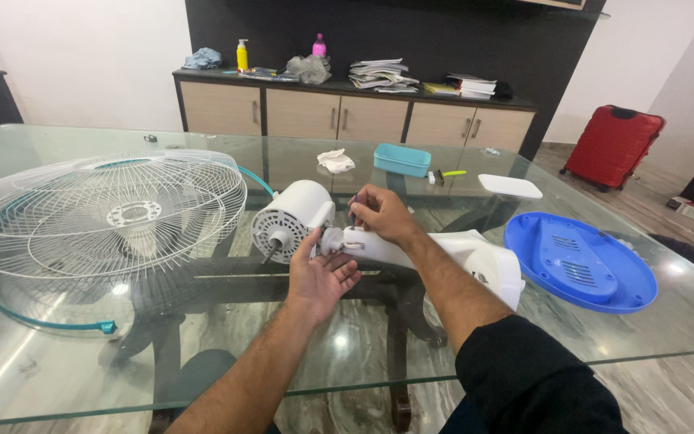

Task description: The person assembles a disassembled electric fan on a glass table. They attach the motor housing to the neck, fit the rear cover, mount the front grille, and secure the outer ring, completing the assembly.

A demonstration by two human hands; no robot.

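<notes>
Two hands on it: your left hand (320,277) lies spread under the neck of the white fan motor (292,219), right hand (381,215) fingers pinching a small tool; top-heavy, smooth plastic, so support the stiff neck.

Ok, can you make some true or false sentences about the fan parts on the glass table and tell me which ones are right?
1. The white wire fan guards lie to the left of the white round fan motor. True.
2. The round blue plastic fan base stands upright. False: it lies flat on the glass table.
3. The right hand is on the white plastic fan neck next to the motor. True.
4. The left hand holds the small light blue tray. False: that tray sits far back on the table, untouched; the left hand is open, palm up, under the neck joint.
5. A red suitcase lies on the table. False: it is on the floor by the wall.
</notes>
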